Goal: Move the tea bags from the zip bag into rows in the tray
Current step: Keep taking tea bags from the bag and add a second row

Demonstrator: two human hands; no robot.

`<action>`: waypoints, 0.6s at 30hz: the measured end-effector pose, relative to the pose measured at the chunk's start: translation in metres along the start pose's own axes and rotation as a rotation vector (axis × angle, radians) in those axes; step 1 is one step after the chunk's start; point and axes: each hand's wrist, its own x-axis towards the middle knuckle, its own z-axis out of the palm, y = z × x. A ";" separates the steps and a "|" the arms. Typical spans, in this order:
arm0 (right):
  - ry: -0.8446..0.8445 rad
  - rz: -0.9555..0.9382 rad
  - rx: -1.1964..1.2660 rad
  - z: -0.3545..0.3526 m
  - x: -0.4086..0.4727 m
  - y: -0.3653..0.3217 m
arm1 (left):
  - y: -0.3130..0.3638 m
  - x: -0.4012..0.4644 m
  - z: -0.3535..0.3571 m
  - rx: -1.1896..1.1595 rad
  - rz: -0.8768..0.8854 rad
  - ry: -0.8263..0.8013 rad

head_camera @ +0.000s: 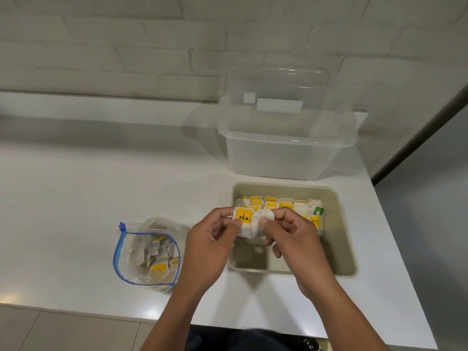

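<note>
Placement step, as I judge it: I would square the two tea bags (253, 222) edge to edge, then lower them upright against the rows already standing at the tray's (344, 239) far end. My left hand (210, 243) pinches the yellow-tagged bag and my right hand (295, 238) the plain one, both held over the tray's near-left part; the zip bag (148, 252), with more bags inside, lies left of the tray.
</note>
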 end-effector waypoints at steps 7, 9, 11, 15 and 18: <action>0.033 -0.031 -0.063 -0.022 0.011 0.000 | -0.007 0.007 0.003 0.092 -0.026 0.061; 0.042 -0.032 -0.059 -0.025 0.016 0.003 | -0.008 0.009 0.000 0.109 -0.026 0.077; 0.030 -0.010 -0.084 -0.025 0.023 0.007 | -0.009 0.012 -0.006 0.140 -0.029 0.100; -0.093 0.032 -0.400 -0.023 0.049 0.027 | -0.012 0.019 -0.016 0.176 -0.052 0.139; -0.237 0.074 -0.651 -0.015 0.066 0.043 | -0.011 0.022 -0.019 0.190 -0.060 0.149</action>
